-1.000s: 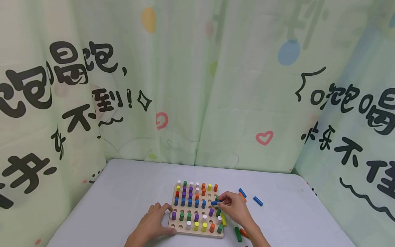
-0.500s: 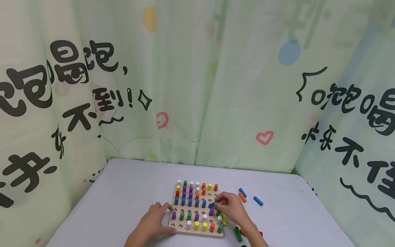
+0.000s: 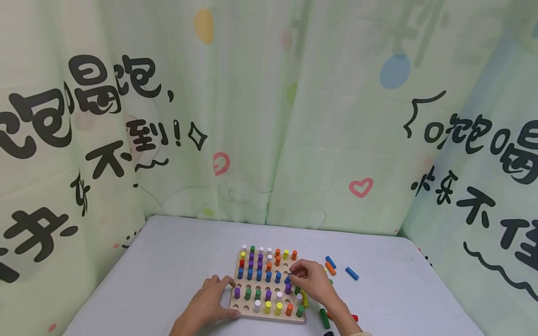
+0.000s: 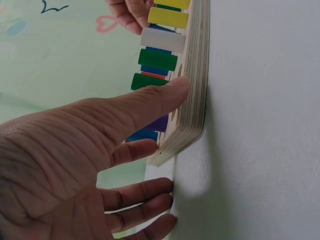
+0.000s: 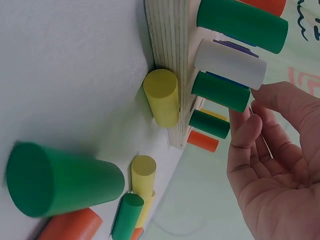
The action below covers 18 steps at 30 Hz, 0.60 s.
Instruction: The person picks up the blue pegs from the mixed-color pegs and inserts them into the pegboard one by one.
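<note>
A wooden pegboard (image 3: 269, 317) with rows of coloured pegs lies on the table. My left hand (image 3: 208, 301) rests at its near left corner. The thumb (image 4: 172, 92) lies along the front edge and the index finger touches the left side, while the other fingers extend past the board. My right hand (image 3: 313, 282) pinches a blue peg (image 3: 287, 280) over the right end of the row of blue pegs (image 3: 258, 276). That peg tilts close over the board, its upper end covered by the fingertips. In the right wrist view, upright green pegs (image 5: 220, 91) hide the pinch.
Loose pegs lie right of the board: a blue peg (image 3: 351, 273), an orange peg (image 3: 330, 268), a green peg (image 3: 324, 318) and a red peg (image 3: 355, 318). A yellow peg (image 5: 161, 97) lies against the board's side. A printed curtain (image 3: 269, 116) surrounds the white table (image 3: 189, 247).
My right hand has shifted slightly left, and the blue peg in it has turned from nearly level to a steeper tilt. My left hand and the board have stayed put.
</note>
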Tool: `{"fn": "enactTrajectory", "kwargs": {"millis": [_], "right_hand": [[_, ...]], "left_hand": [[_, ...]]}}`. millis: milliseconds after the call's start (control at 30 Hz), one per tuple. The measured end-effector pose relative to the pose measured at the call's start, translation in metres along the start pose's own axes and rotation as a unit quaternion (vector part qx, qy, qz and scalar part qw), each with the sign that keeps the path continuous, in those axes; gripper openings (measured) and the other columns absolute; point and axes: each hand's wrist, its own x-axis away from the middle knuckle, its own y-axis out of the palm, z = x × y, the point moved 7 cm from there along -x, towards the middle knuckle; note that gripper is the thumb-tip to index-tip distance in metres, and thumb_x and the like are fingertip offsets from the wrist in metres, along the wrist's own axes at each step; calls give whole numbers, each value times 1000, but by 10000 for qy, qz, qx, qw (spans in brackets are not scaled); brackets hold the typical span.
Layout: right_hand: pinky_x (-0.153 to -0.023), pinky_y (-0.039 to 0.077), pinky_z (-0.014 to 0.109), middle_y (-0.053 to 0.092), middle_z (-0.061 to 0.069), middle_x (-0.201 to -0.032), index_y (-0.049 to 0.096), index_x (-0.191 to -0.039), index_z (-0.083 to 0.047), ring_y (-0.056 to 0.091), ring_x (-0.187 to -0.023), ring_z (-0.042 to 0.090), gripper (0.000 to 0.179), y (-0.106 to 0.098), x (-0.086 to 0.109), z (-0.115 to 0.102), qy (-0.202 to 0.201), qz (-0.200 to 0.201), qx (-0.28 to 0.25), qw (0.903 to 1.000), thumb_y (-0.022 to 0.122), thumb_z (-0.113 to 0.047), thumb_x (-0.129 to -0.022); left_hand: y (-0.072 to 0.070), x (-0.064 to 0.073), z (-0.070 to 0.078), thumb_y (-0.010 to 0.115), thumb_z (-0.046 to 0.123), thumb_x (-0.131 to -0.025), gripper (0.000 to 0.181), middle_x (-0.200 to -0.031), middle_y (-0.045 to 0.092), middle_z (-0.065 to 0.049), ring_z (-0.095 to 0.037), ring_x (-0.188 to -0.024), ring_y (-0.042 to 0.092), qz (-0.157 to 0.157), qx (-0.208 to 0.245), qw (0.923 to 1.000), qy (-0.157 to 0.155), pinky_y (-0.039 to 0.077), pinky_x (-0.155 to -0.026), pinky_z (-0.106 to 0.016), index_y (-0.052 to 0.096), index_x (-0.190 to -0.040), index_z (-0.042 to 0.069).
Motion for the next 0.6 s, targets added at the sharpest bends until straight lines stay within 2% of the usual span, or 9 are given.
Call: {"fn": "enactTrajectory", "kwargs": {"millis": [200,600], "right_hand": [[-70,55,24,69,2,-90,70,-101,-1,62,-78,15,12,0,0,0,-37,39,5,10000,76,-3,-90],[-72,55,23,67,0,-88,71,-102,-2,62,-80,14,13,-9,5,6,168,204,122,9996,76,-5,-90]], "left_hand": [[-1,1,1,94,41,-69,60,-100,53,-7,-27,-94,48,-19,9,10000,2,52,-87,-52,65,-117,20],[2,0,-1,95,42,-68,60,-100,52,-8,-27,-94,47,-18,32,10000,-17,52,-87,-53,64,-115,20]]}}
